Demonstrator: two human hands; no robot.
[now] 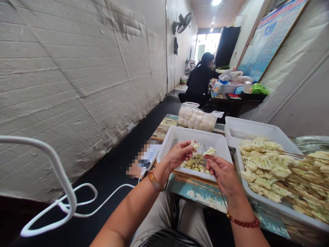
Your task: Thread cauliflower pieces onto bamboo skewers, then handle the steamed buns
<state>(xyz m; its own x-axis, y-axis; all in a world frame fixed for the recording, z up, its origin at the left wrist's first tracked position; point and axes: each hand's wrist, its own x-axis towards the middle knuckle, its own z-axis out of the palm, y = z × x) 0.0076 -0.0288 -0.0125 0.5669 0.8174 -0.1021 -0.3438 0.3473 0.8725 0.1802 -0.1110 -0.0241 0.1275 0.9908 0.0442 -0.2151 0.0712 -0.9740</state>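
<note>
Left hand (182,153) is pinching a cauliflower floret (195,145), right hand (222,173) grips a thin skewer (221,193) with another piece (210,151) near its tip (both over the left white tub (200,134), btw). Loads of skewered cauliflower (267,159) in the right tub (277,208).

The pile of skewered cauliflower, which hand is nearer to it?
Right. The right hand is just left of the cauliflower pile, by the near right corner of the white tub; the left hand is farther left, above that tub.
</note>
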